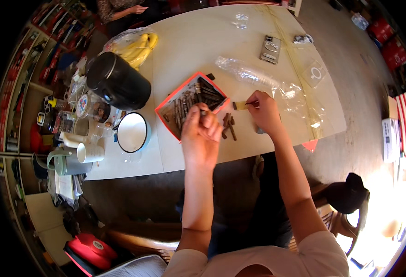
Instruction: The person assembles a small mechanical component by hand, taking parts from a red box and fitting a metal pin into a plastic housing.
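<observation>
My left hand point(202, 138) is raised over the near edge of a shallow box with an orange-red rim point(177, 91). Its fingers are closed around a small dark cylindrical piece point(203, 112). Several dark, brownish metal-looking rods point(207, 92) fill the box. To the right, my right hand point(265, 112) is low over the table, its fingertips pinched at a small dark piece too small to name. Beside those fingertips lies a yellowish strip with a dark end point(240, 105). Between the hands, several short brown rods point(231, 127) lie loose in a small heap.
On the pale table point(184, 41), a black canister point(118, 81), a white bowl point(132, 132), a mug point(90, 152) and bagged bananas point(140, 50) stand left. Clear plastic wrapping point(290, 99) and a grey metallic case point(270, 49) lie right. Another person's hand point(138, 9) shows across the table.
</observation>
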The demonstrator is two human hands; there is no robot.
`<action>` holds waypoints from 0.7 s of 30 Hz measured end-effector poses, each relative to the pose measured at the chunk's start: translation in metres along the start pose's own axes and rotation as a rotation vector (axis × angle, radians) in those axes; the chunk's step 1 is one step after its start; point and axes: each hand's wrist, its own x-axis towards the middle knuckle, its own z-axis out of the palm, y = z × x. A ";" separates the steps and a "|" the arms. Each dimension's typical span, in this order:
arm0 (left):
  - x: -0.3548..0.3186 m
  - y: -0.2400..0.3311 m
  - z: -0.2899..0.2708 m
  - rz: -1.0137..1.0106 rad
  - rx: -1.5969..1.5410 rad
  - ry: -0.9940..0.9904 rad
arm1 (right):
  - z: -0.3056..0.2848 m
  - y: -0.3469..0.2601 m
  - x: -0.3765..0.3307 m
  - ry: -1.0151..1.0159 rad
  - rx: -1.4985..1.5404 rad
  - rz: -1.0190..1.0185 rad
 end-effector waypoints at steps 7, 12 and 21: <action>0.019 0.006 -0.035 0.096 0.167 0.130 | -0.023 0.010 0.002 0.001 0.033 0.056; 0.023 0.002 -0.046 0.098 0.252 0.176 | -0.057 0.022 -0.001 0.055 -0.090 0.155; 0.020 -0.005 -0.058 -0.058 0.153 0.116 | -0.077 0.037 -0.009 0.002 -0.407 0.332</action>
